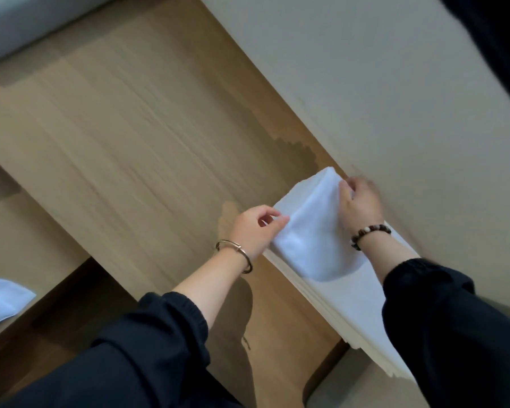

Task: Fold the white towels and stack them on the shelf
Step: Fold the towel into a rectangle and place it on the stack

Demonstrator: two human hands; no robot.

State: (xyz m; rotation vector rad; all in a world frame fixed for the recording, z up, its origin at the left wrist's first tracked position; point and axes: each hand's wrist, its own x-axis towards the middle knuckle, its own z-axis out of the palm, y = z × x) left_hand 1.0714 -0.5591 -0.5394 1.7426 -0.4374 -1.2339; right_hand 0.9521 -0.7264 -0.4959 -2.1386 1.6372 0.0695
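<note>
The towel (309, 231) is held atop the stack (357, 304), long axis along the wall (395, 83) — outer edge pinched by the left hand (253, 231), wall edge gripped by the right hand (361, 204).

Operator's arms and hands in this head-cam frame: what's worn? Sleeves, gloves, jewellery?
Loose black left sleeve and matching right sleeve, both with gathered elastic cuffs. The left hand and right hand are bare, no gloves. Left wrist: thin gold-toned metal bangle. Right wrist: bracelet of round dark brown beads with a few pale ones.
</note>
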